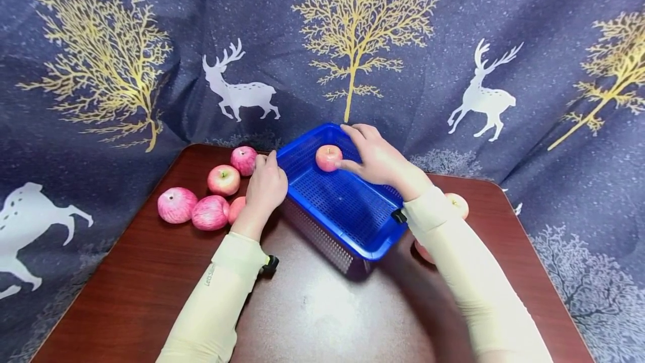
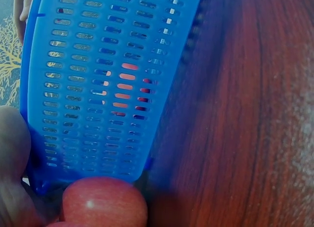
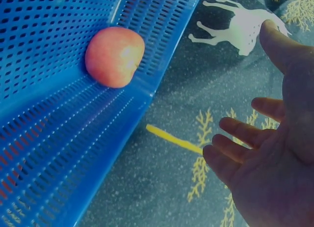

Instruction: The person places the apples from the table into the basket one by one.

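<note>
A blue perforated plastic basket (image 1: 347,212) stands at an angle in the middle of the table. One red apple (image 1: 329,158) lies inside it at the far end, and shows in the right wrist view (image 3: 115,57) too. My left hand (image 1: 267,184) holds the basket's rim at the far left corner, its fingers curled. My right hand (image 1: 378,156) is over the far right side of the basket, fingers extended and nothing in its grasp. In the right wrist view its palm (image 3: 274,168) is apart from the rim.
Left of the basket lie several apples, among them a pink striped one (image 1: 177,205) and a yellow-red one (image 1: 224,180). On the right, a pale apple (image 1: 457,205) and another (image 1: 424,252) are partly behind my right sleeve. A dark patterned cloth (image 1: 312,32) hangs behind the brown table (image 1: 126,290).
</note>
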Available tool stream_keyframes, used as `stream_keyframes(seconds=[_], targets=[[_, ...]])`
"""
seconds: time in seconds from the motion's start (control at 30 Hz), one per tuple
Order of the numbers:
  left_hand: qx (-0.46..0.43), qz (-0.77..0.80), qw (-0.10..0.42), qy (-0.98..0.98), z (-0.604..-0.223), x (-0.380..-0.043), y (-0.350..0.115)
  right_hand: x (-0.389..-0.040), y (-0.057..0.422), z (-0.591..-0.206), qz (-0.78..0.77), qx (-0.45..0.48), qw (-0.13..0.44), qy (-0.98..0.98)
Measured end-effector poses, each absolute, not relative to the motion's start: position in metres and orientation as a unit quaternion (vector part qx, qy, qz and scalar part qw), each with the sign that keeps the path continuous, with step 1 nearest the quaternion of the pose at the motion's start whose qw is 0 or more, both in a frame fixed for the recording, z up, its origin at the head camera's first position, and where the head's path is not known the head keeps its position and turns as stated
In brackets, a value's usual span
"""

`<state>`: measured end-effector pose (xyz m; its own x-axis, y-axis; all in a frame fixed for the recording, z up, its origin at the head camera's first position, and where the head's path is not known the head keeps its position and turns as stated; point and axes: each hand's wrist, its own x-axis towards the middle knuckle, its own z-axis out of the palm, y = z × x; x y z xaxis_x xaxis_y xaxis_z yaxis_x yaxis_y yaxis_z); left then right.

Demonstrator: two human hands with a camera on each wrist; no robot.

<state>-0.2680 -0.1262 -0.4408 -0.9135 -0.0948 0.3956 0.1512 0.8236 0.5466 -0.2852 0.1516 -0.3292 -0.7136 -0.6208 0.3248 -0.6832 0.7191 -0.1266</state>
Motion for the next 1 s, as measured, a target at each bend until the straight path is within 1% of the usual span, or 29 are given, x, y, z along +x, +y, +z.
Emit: stream_keyframes(seconds=[0.37, 0.63, 1.0], targets=[[-0.009, -0.305, 0.186, -0.934, -0.435, -0.263, -0.125, -0.271, 0.178, -0.334, 0.141, 0.338, 0.154, -0.918], [-0.007, -0.3, 0.186, -0.936, -0.436, -0.264, -0.125, -0.259, 0.2, -0.337, 0.157, 0.327, 0.171, -0.916], [-0.006, -0.296, 0.187, -0.937, -0.437, -0.265, -0.126, -0.245, 0.236, -0.341, 0.163, 0.295, 0.173, -0.926]])
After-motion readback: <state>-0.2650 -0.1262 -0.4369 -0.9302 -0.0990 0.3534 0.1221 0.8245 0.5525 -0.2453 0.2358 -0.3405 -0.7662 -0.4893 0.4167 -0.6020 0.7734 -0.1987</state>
